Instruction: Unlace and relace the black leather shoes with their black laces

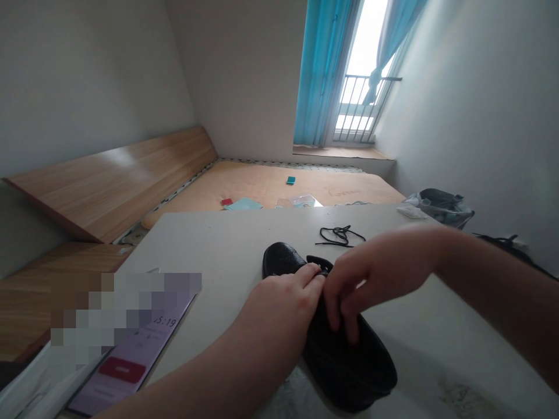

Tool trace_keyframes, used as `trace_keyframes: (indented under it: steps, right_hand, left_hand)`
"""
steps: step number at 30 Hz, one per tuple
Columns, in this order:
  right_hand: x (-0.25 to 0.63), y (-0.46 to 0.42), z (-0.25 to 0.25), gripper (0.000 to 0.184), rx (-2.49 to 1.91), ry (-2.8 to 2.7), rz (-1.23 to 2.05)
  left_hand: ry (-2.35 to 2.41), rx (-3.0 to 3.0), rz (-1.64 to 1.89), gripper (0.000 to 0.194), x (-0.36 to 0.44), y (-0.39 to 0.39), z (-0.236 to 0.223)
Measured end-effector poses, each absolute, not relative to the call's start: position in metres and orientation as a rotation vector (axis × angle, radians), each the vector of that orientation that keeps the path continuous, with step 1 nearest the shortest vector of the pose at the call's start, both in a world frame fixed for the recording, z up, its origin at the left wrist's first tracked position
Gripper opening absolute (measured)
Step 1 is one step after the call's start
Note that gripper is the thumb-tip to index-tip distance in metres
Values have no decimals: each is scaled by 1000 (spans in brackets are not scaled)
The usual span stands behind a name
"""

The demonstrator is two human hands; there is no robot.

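A black shoe (349, 355) lies on the white table (218, 244), toe pointing away from me. My left hand (283, 302) rests on the shoe's upper with its fingers closed on the tongue area. My right hand (371, 279) reaches in from the right, its fingers curled down against the same spot on the shoe. A loose black shoelace (339, 235) lies coiled on the table just beyond the shoe.
A phone (131, 361) showing a timer screen lies at the table's near left. A grey bag (441, 206) sits at the far right edge. Beyond the table is a wooden bed frame (271, 186) with small items, and a window with blue curtains (318, 70).
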State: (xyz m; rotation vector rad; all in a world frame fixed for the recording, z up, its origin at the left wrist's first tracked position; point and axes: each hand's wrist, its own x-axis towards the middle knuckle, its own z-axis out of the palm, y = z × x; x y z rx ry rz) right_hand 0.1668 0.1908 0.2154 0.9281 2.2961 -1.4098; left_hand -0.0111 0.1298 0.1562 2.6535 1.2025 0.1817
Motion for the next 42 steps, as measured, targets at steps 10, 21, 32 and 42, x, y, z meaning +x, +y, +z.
trace_keyframes:
  steps: [10, 21, 32, 42]
  right_hand:
    - [258, 271, 126, 64, 1832, 2560, -741]
    - [230, 300, 85, 29, 1719, 2559, -414]
    - [215, 289, 91, 21, 1820, 2715, -1335]
    - [169, 202, 186, 15, 1037, 2515, -2931]
  left_hand:
    - [1101, 2755, 222, 42, -8, 128, 144]
    - [860, 2777, 185, 38, -15, 133, 150]
    - [921, 2725, 110, 44, -6, 124, 153]
    - [1179, 2021, 812, 35, -15, 136, 162]
